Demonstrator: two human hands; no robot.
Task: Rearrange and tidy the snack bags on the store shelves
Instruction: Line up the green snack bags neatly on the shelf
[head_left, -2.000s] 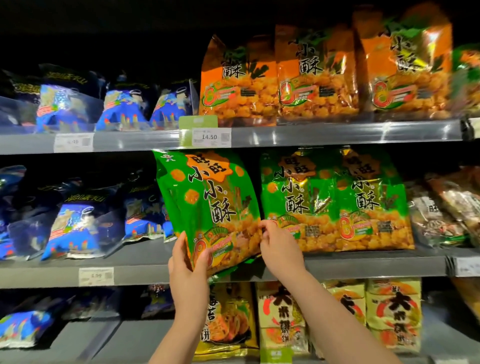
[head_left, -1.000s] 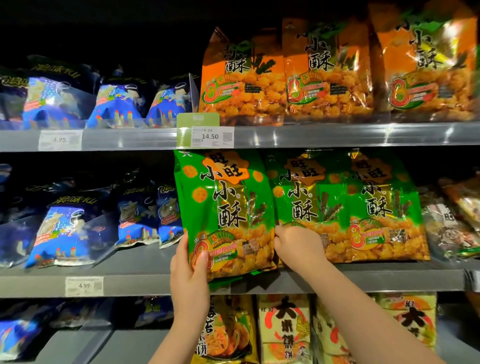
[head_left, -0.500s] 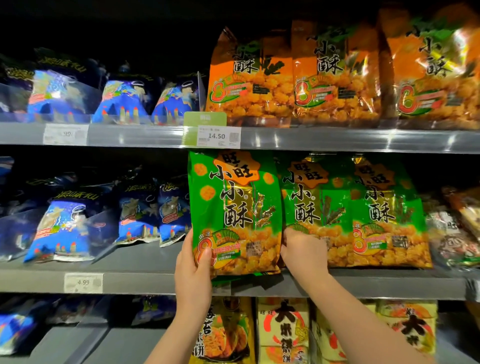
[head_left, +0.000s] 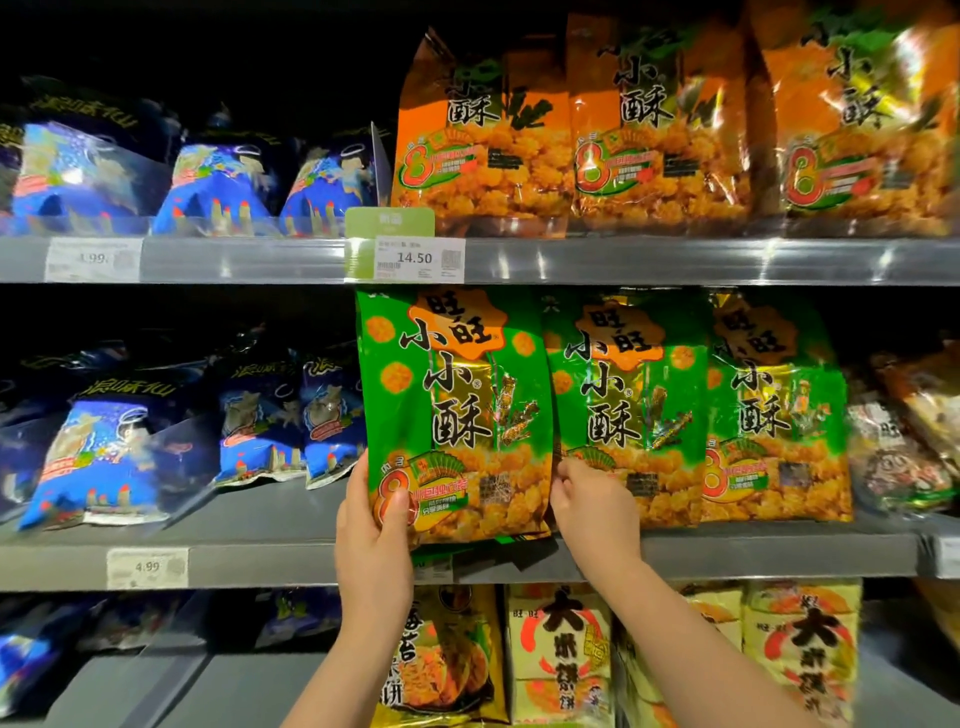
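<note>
At the left of the frame, dim blue snack bags (head_left: 223, 182) sit on two shelves: three show on the upper one, at least three on the middle one, and the dark hides any others. Your left hand (head_left: 371, 545) grips the lower left edge of the large green foil snack bag (head_left: 457, 410), thumb on its front. The bag stands straight above and between your hands, long axis upright, its bottom at the front lip of the grey middle shelf (head_left: 249, 564). Its place lies behind it, away from you, so I judge the next move to be a push inward. Your right hand (head_left: 592, 512) pinches the lower right edge, where the bag overlaps its neighbour (head_left: 623, 405). Both hands are equally near. The green bags number three, the last at centre right (head_left: 774, 415). Three orange bags (head_left: 660, 119) stand above them.
</note>
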